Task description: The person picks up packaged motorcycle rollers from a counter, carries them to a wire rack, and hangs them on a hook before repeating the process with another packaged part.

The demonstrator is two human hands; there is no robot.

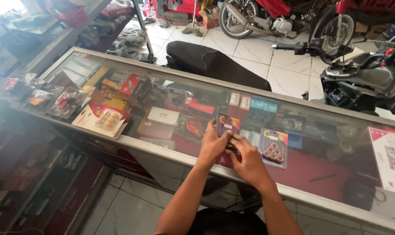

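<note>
Glass-topped display counter with an aluminium frame [175,156] lies under both hands. Black motorcycle seat [215,63] sits well beyond the grip. Clear blister pack of red-ringed rollers [273,148] lies just right of the grip. Small purple-and-red carded packet [226,125] stands on the glass, left hand [212,146] closed on its lower left, right hand [246,159] pinching its lower right. Risk, as judged: packet slips on smooth glass, or an elbow nudges the blister pack. Packet's lower half hidden by fingers; contents unclear; glare blurs shelf goods below.
</note>
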